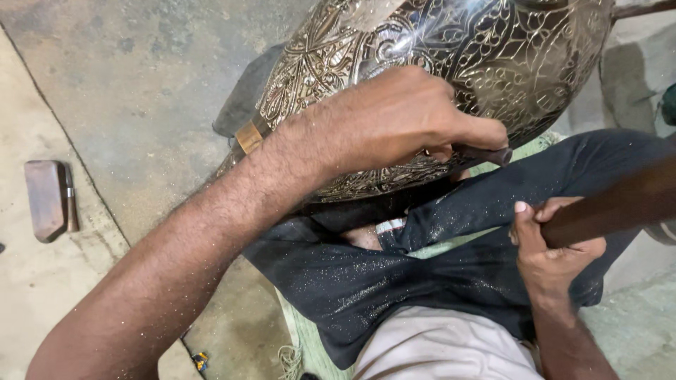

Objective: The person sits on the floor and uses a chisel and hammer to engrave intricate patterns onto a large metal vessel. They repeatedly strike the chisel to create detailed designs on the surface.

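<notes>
A large engraved brass vessel (451, 63) with floral patterns lies tilted against my legs in dark trousers (394, 281). My left hand (394, 116) rests on the vessel's lower side, fingers closed around a thin dark metal chisel (486, 153) whose tip meets the engraved surface. My right hand (553, 246) grips the brown wooden handle (620, 204) of a mallet that runs up and out of the right edge; its head is out of view. Fine metal dust speckles the trousers.
The concrete floor (127, 91) spreads to the left. A small brown wooden block with a metal piece (49, 200) lies on it at the left edge. A green cloth (303, 338) lies under my legs. A grey stone block (634, 77) sits at the right.
</notes>
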